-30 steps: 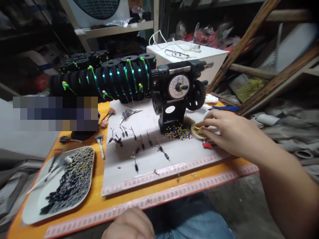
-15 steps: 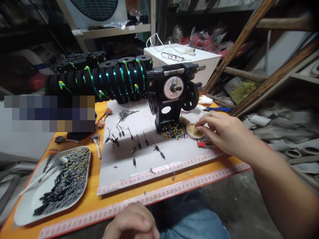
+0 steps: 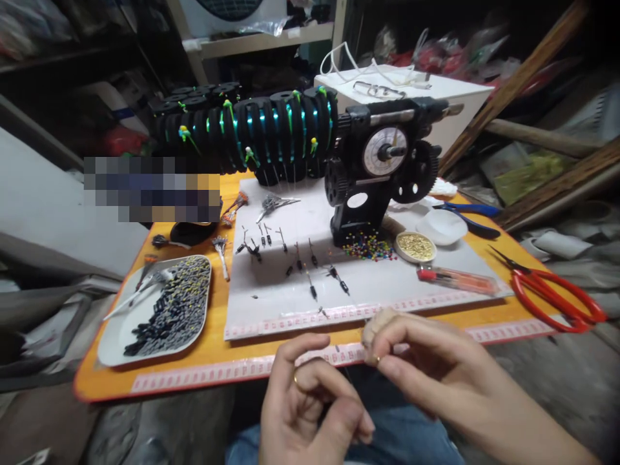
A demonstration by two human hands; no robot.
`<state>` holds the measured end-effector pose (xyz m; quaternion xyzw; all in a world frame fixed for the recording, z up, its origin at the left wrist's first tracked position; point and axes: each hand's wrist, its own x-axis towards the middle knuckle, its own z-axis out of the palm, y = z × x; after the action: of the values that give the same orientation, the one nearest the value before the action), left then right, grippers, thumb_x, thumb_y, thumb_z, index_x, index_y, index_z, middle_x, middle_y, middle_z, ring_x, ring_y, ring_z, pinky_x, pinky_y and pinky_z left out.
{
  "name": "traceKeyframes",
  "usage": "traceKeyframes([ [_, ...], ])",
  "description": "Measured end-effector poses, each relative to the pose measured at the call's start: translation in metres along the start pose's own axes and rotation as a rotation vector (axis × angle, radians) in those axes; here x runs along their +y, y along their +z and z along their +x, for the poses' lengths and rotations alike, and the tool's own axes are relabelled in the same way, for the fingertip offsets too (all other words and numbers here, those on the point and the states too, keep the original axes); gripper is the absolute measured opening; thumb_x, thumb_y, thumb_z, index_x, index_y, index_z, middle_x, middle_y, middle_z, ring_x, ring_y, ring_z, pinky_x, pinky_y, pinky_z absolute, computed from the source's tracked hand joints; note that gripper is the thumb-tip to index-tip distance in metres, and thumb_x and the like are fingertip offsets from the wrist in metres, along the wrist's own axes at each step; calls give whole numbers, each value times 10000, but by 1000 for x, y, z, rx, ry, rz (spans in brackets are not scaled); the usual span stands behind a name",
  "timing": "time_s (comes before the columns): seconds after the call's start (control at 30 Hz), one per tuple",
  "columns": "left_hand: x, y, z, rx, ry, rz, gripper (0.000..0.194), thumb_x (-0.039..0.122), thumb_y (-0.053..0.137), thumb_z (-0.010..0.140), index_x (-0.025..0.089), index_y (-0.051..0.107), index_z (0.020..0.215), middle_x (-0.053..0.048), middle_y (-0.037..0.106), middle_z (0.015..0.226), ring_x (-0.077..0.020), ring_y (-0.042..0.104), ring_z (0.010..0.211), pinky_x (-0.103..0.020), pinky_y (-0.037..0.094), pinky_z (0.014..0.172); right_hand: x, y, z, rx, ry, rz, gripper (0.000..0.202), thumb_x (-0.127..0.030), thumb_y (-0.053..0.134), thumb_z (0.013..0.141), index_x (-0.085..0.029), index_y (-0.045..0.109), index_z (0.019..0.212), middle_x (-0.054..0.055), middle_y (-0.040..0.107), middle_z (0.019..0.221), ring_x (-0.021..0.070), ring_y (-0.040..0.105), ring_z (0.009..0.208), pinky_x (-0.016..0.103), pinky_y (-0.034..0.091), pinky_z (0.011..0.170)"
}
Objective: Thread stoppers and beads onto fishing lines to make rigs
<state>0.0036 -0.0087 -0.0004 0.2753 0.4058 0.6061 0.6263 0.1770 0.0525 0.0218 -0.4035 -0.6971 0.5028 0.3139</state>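
My right hand (image 3: 436, 374) pinches a small gold piece (image 3: 376, 359) between thumb and forefinger, just in front of the table's near edge. Beside it, my left hand (image 3: 314, 400) has curled fingers, with the thumb pressed toward them; what it holds, if anything, is hidden. A small round dish (image 3: 415, 248) of gold pieces sits on the white board (image 3: 271, 310). Colourful beads (image 3: 369, 247) lie in a heap beside the dish. Thin lines run down from black spools (image 3: 261, 135) on a geared winding device (image 3: 372, 155) with a dial. Small black pieces on wires (image 3: 313, 292) rest on the board.
A white tray (image 3: 109, 345) of grey and black pieces stands at the left. Red-handled scissors (image 3: 552, 290), a box cutter (image 3: 458, 280), blue-handled pliers (image 3: 472, 210) and a translucent lid (image 3: 442, 227) lie at the right. A measuring tape (image 3: 203, 374) follows the table's front edge.
My right hand has left the dish and come back toward my left hand with a gold piece. My left hand has risen. The view has shifted, bringing the scissors into sight.
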Motion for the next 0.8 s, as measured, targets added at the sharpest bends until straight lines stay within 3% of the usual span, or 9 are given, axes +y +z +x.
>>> traceKeyframes([
  [0.13, 0, -3, -3, -9, -63, -41, 454, 338, 839, 809, 231, 587, 1172, 40, 671, 639, -102, 640, 540, -178, 538, 543, -3, 17, 0, 2, -93, -55, 99, -136, 636, 919, -200, 691, 867, 20, 704, 782, 123, 673, 689, 185, 528, 544],
  [0.3, 0, -8, -7, -51, -57, -65, 443, 292, 825, 830, 228, 584, 1196, 41, 682, 671, -98, 668, 547, -174, 554, 554, -6, 21, 1, 31, -255, -178, 138, -69, 647, 884, -206, 662, 884, -2, 720, 775, 116, 697, 702, 179, 555, 599],
  [0.47, -1, -6, -11, -26, -76, -141, 452, 254, 842, 817, 261, 603, 1200, 66, 699, 692, -63, 685, 565, -128, 539, 573, -10, 20, 2, 3, -258, -175, 152, -59, 650, 878, -207, 678, 895, -22, 718, 783, 91, 686, 716, 145, 539, 610],
  [0.8, -1, -10, -10, -50, -60, -93, 457, 283, 824, 836, 238, 573, 1215, 44, 687, 712, -85, 688, 560, -153, 551, 565, -13, 19, 1, -51, -224, -171, 148, -75, 650, 892, -213, 702, 900, -27, 742, 809, 91, 687, 733, 154, 538, 646],
])
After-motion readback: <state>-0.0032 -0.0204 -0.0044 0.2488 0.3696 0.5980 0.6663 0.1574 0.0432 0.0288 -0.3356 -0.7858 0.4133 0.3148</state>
